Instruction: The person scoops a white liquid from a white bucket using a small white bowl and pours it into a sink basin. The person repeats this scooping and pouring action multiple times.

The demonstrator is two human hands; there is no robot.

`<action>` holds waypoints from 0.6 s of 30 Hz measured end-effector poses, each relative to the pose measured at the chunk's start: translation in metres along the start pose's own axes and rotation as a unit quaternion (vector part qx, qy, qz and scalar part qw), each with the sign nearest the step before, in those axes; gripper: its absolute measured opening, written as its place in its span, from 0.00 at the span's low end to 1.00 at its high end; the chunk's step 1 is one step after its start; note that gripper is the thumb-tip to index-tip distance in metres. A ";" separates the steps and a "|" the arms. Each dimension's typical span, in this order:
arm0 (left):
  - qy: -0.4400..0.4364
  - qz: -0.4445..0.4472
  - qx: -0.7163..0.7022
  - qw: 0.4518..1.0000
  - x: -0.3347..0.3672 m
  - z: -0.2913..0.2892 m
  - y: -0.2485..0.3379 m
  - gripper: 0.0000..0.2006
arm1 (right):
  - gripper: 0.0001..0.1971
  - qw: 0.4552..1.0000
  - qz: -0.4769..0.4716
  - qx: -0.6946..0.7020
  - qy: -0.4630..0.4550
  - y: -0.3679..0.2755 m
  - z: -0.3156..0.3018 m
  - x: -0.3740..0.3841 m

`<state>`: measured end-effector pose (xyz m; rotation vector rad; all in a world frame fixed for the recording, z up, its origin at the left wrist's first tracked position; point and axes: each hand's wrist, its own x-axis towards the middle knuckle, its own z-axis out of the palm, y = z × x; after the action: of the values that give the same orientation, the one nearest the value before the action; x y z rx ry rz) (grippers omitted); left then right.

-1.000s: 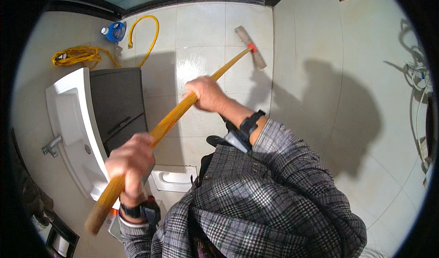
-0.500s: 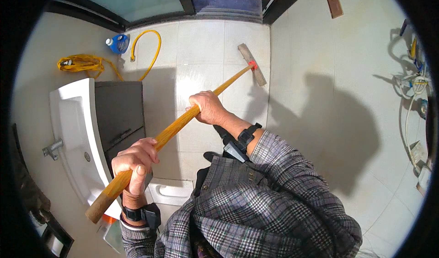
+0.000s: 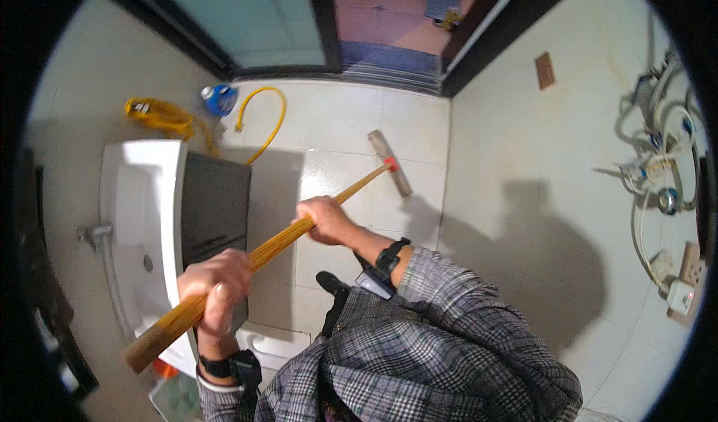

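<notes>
The person's left hand (image 3: 217, 281) is closed, fingers curled, slightly blurred. The right hand (image 3: 323, 220) is likewise closed, positioned farther forward, well apart. The left wrist (image 3: 215, 346) stands near-upright; the right wrist (image 3: 364, 242) slants leftward.

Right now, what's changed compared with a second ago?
The flat tool head has shifted left, away from the right-hand wall, and the view tilted up, showing more pink floor. Left hand and right hand still grip the wooden handle; the blue jug and yellow hose stayed put.
</notes>
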<state>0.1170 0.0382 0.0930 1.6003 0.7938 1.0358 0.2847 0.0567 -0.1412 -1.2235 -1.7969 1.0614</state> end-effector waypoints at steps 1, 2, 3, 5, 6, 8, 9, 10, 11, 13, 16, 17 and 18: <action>0.014 0.014 0.000 1.000 -0.004 -0.001 -0.005 0.21 | 0.15 1.000 -0.009 0.007 0.004 0.002 0.003 -0.001; 0.018 0.014 -0.010 1.000 -0.011 -0.003 -0.006 0.21 | 0.15 0.999 -0.036 -0.009 0.011 0.005 0.005 -0.004; 0.013 0.001 -0.010 1.000 -0.018 -0.005 -0.009 0.18 | 0.16 0.999 -0.030 -0.002 0.010 0.007 0.009 -0.005; 0.029 -0.023 -0.010 0.999 -0.034 -0.010 -0.011 0.19 | 0.17 0.999 -0.048 0.007 0.013 0.008 0.016 -0.010; 0.030 -0.029 -0.018 0.999 -0.041 -0.014 -0.011 0.19 | 0.17 0.999 -0.031 -0.007 -0.013 0.008 0.020 -0.011; 0.028 -0.036 -0.027 0.999 -0.053 -0.023 -0.013 0.20 | 0.17 0.999 -0.032 -0.008 -0.031 0.004 0.029 -0.011; 0.032 -0.036 -0.031 0.998 -0.059 -0.029 -0.014 0.20 | 0.17 0.998 -0.039 -0.018 -0.038 0.002 0.033 -0.011; 0.033 -0.035 -0.037 0.998 -0.065 -0.033 -0.014 0.19 | 0.17 0.998 -0.041 -0.029 -0.049 -0.001 0.038 -0.010; 0.035 -0.030 -0.039 0.998 -0.071 -0.037 -0.016 0.19 | 0.17 0.997 -0.051 -0.040 -0.051 -0.002 0.043 -0.010; 0.037 -0.019 -0.043 0.998 -0.083 -0.046 -0.017 0.18 | 0.18 0.995 -0.048 -0.052 -0.065 -0.008 0.052 -0.010; 0.035 -0.007 -0.067 0.997 -0.102 -0.060 -0.018 0.18 | 0.18 0.994 -0.025 -0.058 -0.094 -0.019 0.068 -0.012; 0.032 0.011 -0.070 0.997 -0.106 -0.066 -0.018 0.18 | 0.17 0.992 -0.011 -0.059 -0.107 -0.023 0.073 -0.011; 0.040 0.010 -0.071 0.997 -0.111 -0.070 -0.017 0.18 | 0.17 0.990 0.010 -0.058 -0.125 -0.027 0.077 -0.010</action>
<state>0.0071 -0.0273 0.0575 1.4558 0.7409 1.1515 0.2100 0.0232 -0.1491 -1.2218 -2.0660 1.1789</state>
